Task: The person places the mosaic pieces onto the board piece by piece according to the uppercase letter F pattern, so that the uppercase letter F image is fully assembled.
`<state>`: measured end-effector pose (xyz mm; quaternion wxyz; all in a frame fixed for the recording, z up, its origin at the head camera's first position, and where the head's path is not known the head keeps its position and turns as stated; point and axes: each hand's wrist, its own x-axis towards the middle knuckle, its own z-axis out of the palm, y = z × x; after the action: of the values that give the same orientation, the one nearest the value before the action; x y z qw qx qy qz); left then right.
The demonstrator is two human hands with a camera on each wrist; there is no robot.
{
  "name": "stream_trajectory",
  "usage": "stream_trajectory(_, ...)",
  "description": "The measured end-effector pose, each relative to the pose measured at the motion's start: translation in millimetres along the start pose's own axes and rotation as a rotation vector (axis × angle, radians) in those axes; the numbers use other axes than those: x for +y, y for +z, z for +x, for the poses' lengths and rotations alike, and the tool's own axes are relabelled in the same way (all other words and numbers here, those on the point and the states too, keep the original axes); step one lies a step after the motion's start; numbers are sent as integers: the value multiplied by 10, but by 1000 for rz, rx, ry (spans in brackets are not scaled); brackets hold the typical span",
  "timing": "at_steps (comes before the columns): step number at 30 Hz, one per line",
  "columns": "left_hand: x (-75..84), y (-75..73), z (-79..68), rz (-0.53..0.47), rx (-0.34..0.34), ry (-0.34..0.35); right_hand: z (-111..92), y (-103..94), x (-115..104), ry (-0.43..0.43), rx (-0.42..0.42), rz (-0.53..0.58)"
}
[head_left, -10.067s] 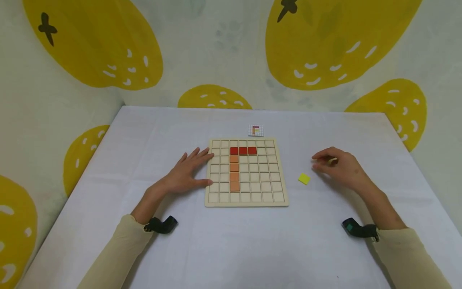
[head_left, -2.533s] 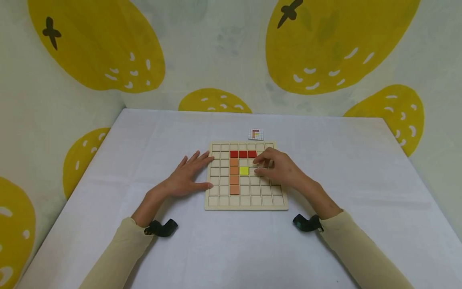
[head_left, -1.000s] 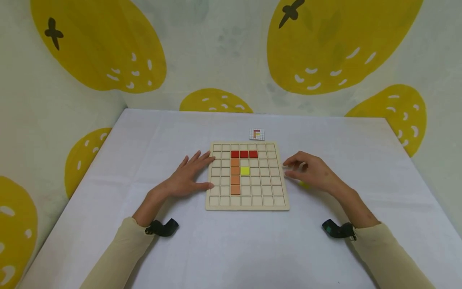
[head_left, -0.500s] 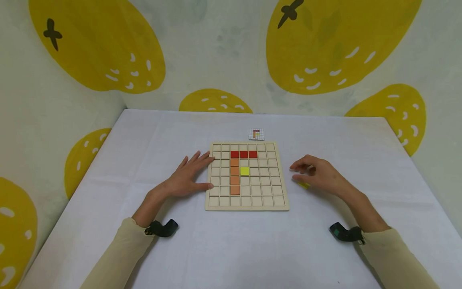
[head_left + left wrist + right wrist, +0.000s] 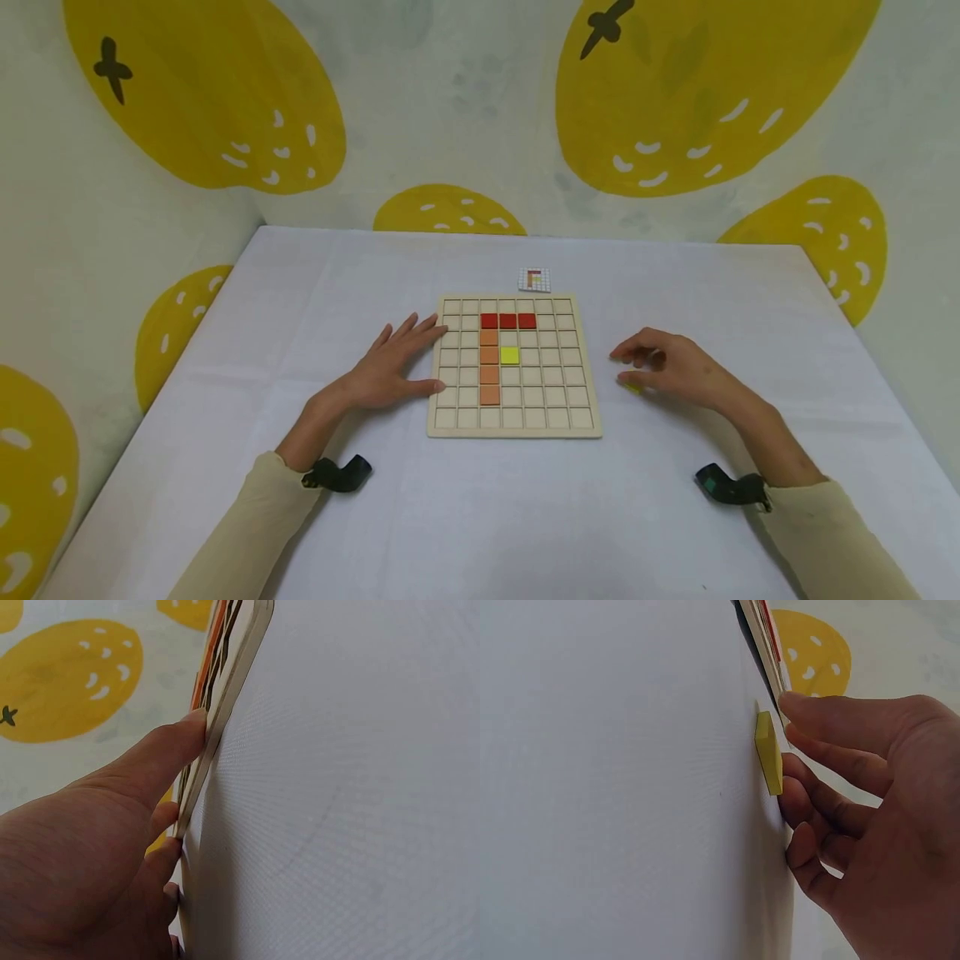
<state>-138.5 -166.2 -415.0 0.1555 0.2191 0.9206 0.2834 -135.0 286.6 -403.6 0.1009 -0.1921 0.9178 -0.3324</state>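
Note:
A pale wooden grid board (image 5: 513,432) lies on the table. In its cells are a row of red tiles (image 5: 507,321), a column of orange tiles (image 5: 489,375) and a single yellow tile (image 5: 509,356). My left hand (image 5: 390,367) spreads along the board's left edge, thumb and fingertips touching the rim. To the right of the board, my right hand (image 5: 667,364) hovers over a loose yellow tile (image 5: 768,756), thumb and index finger apart, the other fingers loosely bent. In the head view the thumb covers most of that tile.
A small printed card (image 5: 534,280) with a coloured grid pattern lies behind the board. White cloth (image 5: 480,517) covers the table, which meets painted walls at the back and left. Dark wrist cameras (image 5: 337,473) stick out from both sleeves.
A yellow tile now sits on the board, absent ten seconds ago. My right hand has left the board and moved right to the loose yellow tile. The left hand stays put.

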Motion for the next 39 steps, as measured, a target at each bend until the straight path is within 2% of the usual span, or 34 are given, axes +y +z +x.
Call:
stream_trajectory(13, 7, -1, 13, 4, 3, 0, -80, -77, 50, -40, -120, -21)
stream_trajectory(18, 0, 6, 13, 9, 2, -1, -99, -107, 77, -41, -143, -26)
stream_trajectory(24, -9, 16, 19, 19, 1, -6, -97, -104, 115, -54, -128, -9)
stream_trajectory(34, -1, 15, 15, 9, 4, -1, -112, -89, 169, -69, -35, -15)
stream_trajectory(39, -2, 16, 15, 15, 4, -8, -116, -98, 186, -62, -19, -16)
